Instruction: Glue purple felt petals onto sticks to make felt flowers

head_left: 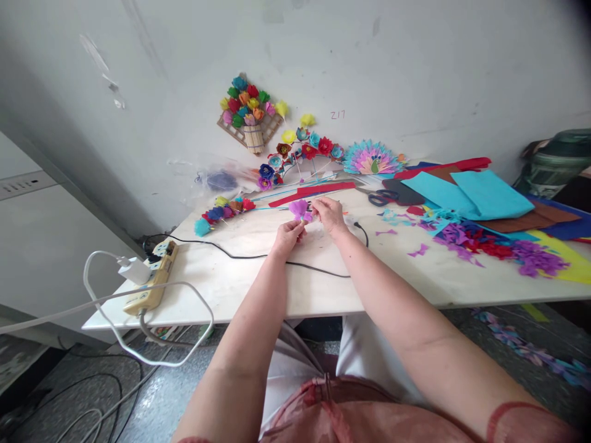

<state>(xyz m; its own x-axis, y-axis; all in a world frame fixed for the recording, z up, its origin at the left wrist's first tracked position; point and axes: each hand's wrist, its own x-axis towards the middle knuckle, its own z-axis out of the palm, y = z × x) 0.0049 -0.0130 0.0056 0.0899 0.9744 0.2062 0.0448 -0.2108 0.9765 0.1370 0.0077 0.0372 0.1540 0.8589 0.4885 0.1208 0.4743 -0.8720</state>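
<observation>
A purple paper flower (299,210) is held upright over the middle of the table, its base pinched by my left hand (290,236). Close against the flower's right side, my right hand (327,213) has its thumb and fingers pressed together; whatever is between them is too small to make out. Behind both hands lies a long strip of red paper (314,194). To the right, a few cut purple paper pieces (418,250) are scattered on the tabletop (323,292).
Scissors (383,197) and folded blue paper (492,194) lie right, beside a pile of purple and red cuttings (494,243). A black cable (318,269) crosses beneath my forearms. A power strip (152,283) sits at the left edge. Finished paper flowers (224,212) lie back left.
</observation>
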